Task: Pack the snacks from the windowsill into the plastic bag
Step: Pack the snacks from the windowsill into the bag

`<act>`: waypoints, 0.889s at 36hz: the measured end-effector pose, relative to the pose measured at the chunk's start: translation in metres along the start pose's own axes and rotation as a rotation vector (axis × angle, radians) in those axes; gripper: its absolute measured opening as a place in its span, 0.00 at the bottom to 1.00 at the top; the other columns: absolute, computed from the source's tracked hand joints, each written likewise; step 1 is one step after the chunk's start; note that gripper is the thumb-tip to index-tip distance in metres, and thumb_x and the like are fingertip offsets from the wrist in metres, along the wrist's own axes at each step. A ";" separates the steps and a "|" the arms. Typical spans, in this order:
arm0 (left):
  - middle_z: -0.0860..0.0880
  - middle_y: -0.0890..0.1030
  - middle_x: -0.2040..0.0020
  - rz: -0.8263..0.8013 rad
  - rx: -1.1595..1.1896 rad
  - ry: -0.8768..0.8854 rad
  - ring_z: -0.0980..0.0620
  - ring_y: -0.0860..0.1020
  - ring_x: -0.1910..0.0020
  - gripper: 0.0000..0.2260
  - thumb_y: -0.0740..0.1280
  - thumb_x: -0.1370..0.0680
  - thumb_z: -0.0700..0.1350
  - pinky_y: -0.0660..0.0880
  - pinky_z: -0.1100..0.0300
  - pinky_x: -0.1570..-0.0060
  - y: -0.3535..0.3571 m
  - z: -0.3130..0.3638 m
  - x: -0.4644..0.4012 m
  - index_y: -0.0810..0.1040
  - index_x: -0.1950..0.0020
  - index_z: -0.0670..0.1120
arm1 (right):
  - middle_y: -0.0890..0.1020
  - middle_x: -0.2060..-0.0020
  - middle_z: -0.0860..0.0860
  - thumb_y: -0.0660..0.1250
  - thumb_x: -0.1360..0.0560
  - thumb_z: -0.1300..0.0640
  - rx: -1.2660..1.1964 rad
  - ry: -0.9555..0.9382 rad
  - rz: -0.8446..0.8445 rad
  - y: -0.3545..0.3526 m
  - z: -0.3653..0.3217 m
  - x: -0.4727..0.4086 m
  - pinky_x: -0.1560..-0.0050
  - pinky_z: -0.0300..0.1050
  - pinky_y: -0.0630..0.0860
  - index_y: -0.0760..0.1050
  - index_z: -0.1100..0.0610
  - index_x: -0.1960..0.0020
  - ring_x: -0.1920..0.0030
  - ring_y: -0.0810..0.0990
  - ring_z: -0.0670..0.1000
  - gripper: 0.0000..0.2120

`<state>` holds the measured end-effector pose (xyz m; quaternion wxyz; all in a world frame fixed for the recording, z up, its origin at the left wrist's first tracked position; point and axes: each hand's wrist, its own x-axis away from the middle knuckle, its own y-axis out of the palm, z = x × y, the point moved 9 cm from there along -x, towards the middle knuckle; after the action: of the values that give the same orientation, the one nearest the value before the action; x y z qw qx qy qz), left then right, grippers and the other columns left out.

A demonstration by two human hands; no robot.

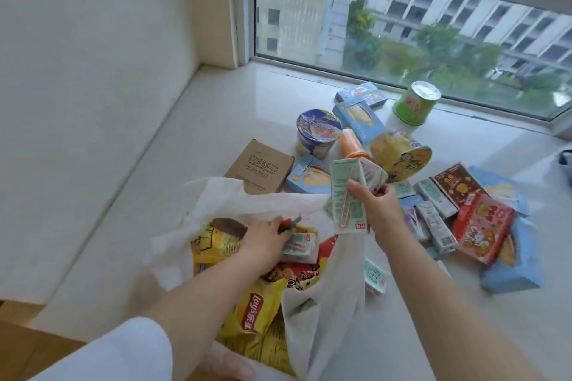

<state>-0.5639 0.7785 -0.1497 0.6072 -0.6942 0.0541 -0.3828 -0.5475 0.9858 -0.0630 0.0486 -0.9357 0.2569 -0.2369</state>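
Pale stone windowsill (216,120) under my window (402,25), my left hand (266,238) pressing a carton (300,244) inside the plastic bag (322,328), my right hand (374,204) closed around mint drink cartons (346,192), snacks (399,155) along the sill's far edge

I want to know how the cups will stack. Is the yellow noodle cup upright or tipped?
Tipped. The yellow noodle cup lies on its side on the windowsill, its round lid facing the camera.
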 end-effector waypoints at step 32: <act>0.44 0.61 0.25 0.323 1.108 -0.928 0.41 0.67 0.31 0.32 0.62 0.24 0.35 0.69 0.53 0.39 0.118 -0.179 0.223 0.56 0.23 0.51 | 0.75 0.55 0.44 0.69 0.33 0.42 0.950 -0.380 -0.553 0.242 0.099 0.171 0.59 0.45 0.71 0.63 0.49 0.45 0.54 0.77 0.50 0.23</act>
<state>-0.4685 0.4842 -0.1553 0.8778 -0.3597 -0.3078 0.0729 -0.4826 0.6880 -0.1301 0.4448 -0.8696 -0.1448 -0.1579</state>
